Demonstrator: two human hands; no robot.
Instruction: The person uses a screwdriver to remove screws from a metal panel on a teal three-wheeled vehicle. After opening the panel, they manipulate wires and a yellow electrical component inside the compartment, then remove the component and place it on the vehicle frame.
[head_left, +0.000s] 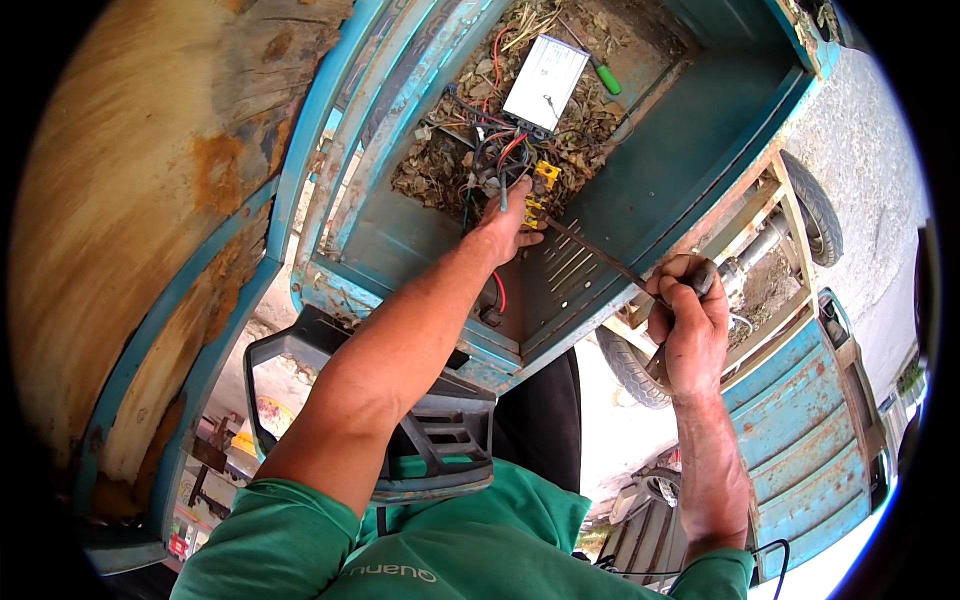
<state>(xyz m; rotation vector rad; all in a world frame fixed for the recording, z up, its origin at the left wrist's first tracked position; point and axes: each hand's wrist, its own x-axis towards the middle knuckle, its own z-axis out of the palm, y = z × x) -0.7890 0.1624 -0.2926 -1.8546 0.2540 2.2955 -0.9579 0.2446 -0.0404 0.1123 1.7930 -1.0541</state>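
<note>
My left hand [508, 222] reaches down into the blue metal compartment, its fingers closed around a yellow terminal block [546, 173] among a bundle of wires [495, 150]. Part of the block is hidden by the fingers. My right hand [690, 325], above the compartment's right edge, is wrapped round a screwdriver [597, 252]. The long thin shaft slants down to the left, and its tip is at the yellow block beside my left fingers; contact cannot be made out. Just beyond, a silver control box [546, 82] with a white label lies at the wires' far end.
Dry leaves [425, 170] litter the compartment floor. A green-handled tool [607, 79] lies right of the box. A rusty, worn panel [170, 200] rises at left. A black plastic frame [435, 440] is near my body. Wheels [810, 210] and a blue ribbed panel [800, 430] stand at right.
</note>
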